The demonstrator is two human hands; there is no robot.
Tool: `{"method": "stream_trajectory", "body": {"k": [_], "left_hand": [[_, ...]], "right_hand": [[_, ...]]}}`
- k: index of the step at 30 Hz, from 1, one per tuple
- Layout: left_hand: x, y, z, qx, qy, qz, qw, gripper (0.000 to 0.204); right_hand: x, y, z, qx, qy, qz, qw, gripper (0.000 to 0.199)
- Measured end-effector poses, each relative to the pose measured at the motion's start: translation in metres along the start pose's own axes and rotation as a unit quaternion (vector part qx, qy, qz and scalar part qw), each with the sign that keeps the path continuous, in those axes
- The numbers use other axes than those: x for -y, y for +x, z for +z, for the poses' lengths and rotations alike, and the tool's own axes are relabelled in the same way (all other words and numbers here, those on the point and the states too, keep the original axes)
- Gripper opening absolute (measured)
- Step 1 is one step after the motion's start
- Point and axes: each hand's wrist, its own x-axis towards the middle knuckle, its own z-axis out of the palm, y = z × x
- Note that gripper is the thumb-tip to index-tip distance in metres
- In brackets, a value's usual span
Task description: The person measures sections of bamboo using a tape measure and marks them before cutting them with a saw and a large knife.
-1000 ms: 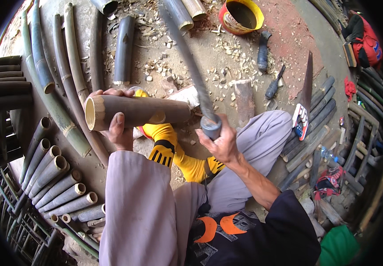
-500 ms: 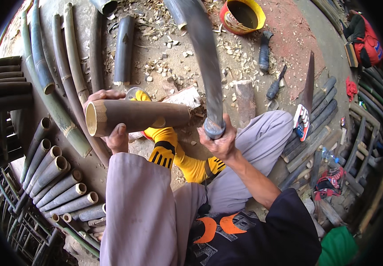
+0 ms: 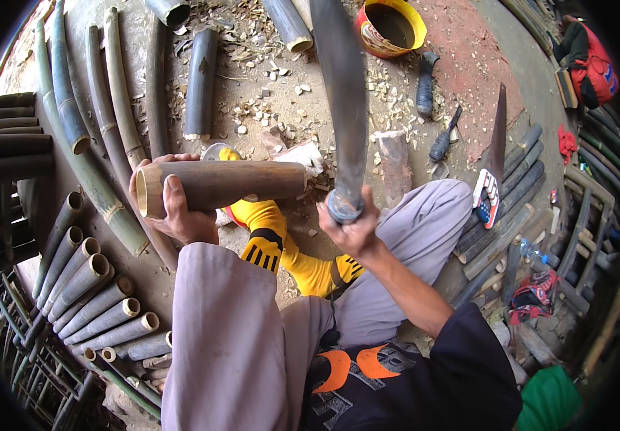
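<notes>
A thick brown bamboo section lies almost level across the space before my knees, its pale cut end facing left. My left hand is closed around that end, the thumb pressed along its near side. In my right hand is the handle of a big machete, whose dark blade points away from me and is blurred by motion. The blade is to the right of the bamboo and apart from it. Under the bamboo's far right end sits a pale wood block, partly hidden.
Cut bamboo tubes are stacked at left, with long poles beyond them. A yellow and red bucket of dark liquid stands at the far side. A handsaw rests by my right knee. Wood chips litter the ground.
My left hand has shifted its grip, the thumb now up over the bamboo's near side, and the bamboo has turned about its length. The machete blade has swung slightly, staying raised.
</notes>
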Motion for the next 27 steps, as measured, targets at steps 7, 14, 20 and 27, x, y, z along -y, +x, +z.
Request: {"method": "stream_trajectory", "body": {"k": [7,14,20,27], "left_hand": [[0.011,0.005,-0.007,0.058,-0.015,0.016,0.998,0.054],[0.006,-0.001,-0.02,0.133,-0.04,-0.006,0.99,0.06],[0.003,0.004,-0.006,0.148,-0.032,0.04,0.988,0.066],[0.003,-0.003,-0.014,0.17,-0.023,-0.004,0.985,0.068]], "right_hand": [[-0.041,-0.007,-0.004,0.176,-0.061,0.229,0.955,0.037],[-0.044,-0.015,0.006,0.093,-0.049,0.107,0.989,0.036],[-0.029,-0.002,-0.006,0.182,-0.03,0.191,0.964,0.034],[-0.035,-0.016,0.004,0.053,0.015,0.112,0.992,0.03]]}}
